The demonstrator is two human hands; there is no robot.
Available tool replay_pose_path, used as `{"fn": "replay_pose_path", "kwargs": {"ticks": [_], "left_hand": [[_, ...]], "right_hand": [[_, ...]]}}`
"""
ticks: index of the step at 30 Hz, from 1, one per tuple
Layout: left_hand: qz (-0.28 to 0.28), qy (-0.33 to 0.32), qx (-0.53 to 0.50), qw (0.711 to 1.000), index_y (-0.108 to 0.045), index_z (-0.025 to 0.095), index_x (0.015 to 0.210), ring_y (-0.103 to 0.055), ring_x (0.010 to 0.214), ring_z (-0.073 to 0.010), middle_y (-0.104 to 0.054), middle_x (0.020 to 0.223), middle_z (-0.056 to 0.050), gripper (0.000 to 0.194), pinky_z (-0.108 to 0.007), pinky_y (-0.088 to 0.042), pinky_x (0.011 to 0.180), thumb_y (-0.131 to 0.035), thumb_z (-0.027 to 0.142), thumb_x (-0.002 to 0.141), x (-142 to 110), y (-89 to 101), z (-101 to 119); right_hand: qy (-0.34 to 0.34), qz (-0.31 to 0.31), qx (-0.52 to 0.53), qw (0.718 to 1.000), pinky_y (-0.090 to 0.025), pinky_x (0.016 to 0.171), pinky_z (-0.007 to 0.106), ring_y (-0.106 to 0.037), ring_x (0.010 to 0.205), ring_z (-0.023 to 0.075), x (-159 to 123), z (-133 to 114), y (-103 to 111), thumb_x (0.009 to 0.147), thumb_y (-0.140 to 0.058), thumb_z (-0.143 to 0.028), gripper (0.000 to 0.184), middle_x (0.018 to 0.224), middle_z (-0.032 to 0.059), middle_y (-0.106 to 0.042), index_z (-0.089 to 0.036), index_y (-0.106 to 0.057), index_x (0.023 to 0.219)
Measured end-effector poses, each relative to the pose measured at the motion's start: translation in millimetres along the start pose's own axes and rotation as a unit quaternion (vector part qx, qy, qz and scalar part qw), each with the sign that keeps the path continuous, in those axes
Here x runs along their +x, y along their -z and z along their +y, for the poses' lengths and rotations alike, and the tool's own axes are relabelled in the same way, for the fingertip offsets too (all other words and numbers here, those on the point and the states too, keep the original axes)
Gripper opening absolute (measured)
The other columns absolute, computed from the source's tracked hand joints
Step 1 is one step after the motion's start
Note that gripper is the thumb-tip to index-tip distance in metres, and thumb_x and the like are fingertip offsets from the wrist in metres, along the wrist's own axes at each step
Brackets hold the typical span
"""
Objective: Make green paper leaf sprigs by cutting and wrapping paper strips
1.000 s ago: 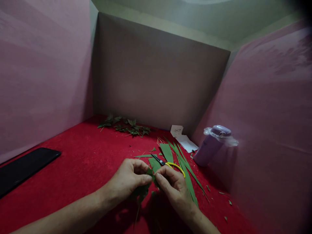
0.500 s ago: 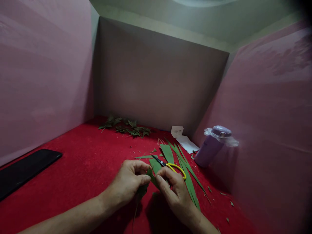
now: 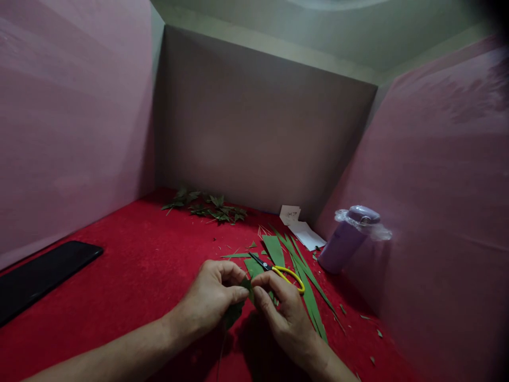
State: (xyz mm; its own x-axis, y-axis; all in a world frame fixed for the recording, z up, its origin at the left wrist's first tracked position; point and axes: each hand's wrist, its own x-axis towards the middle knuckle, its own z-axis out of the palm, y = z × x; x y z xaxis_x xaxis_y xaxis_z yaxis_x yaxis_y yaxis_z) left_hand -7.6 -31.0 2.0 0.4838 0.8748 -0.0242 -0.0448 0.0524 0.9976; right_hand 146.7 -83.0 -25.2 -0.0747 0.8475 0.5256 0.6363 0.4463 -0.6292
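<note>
A dark green leaf (image 3: 234, 314) with a thin stem hanging down is pinched between the thumb and fingers of my left hand (image 3: 214, 294). My right hand (image 3: 284, 307) pinches the leaf's edge close to the left fingertips; part of the leaf is hidden by the fingers. Just beyond the right hand lie scissors (image 3: 274, 268) with yellow handles and dark blades. Under and beside them are cut green leaf pieces (image 3: 273, 249) and long narrow leaf strips (image 3: 312, 297).
Lobed leaves (image 3: 217, 209) are heaped at the back of the red cloth (image 3: 131, 276). White paper (image 3: 306, 235) and a purple bottle (image 3: 344, 244) stand or lie at right. A black phone-like slab (image 3: 47, 276) lies at left. Pink walls enclose both sides.
The fingertips of both hands have drawn slightly closer over the leaf, and less of it shows between them. The whole view has shifted slightly; the scissors and strips lie as before.
</note>
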Motion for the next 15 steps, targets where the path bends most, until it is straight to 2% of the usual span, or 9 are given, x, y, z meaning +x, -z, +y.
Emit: {"fn": "replay_pose_path", "kwargs": {"ticks": [3,10,15], "left_hand": [[0.0,-0.004,0.011,1.0,-0.058,0.014,0.058,-0.045,0.045,-0.0075,-0.053,0.049,0.005,0.008,-0.021,-0.036,0.046,-0.065,0.016,0.055,-0.3,0.1,-2.1],[-0.006,-0.004,0.043,0.999,-0.059,0.014,0.062,-0.041,0.042,-0.0064,-0.05,0.049,0.006,0.003,-0.02,-0.034,0.044,-0.061,0.015,0.06,-2.8,-0.9,-4.3],[-0.041,0.01,0.017,0.999,-0.061,0.013,0.067,-0.049,0.047,-0.0087,-0.055,0.055,0.004,0.011,-0.022,-0.039,0.049,-0.065,0.019,0.059,-2.4,0.4,-1.3]], "right_hand": [[0.027,0.001,-0.015,1.0,-0.04,0.066,0.027,-0.054,0.071,0.0156,-0.5,-0.2,-0.3,0.085,-0.048,-0.019,0.007,0.077,0.0014,-0.061,-0.02,-0.055,0.085],[0.064,0.018,-0.034,0.997,-0.039,0.063,0.027,-0.053,0.065,0.0148,-3.0,3.2,-2.2,0.083,-0.048,-0.014,0.009,0.072,0.0,-0.059,-0.021,-0.054,0.082],[0.089,0.031,-0.046,0.994,-0.039,0.063,0.027,-0.052,0.066,0.0152,-2.9,4.2,-1.0,0.08,-0.05,-0.011,0.01,0.071,0.0004,-0.057,-0.021,-0.053,0.081]]}}
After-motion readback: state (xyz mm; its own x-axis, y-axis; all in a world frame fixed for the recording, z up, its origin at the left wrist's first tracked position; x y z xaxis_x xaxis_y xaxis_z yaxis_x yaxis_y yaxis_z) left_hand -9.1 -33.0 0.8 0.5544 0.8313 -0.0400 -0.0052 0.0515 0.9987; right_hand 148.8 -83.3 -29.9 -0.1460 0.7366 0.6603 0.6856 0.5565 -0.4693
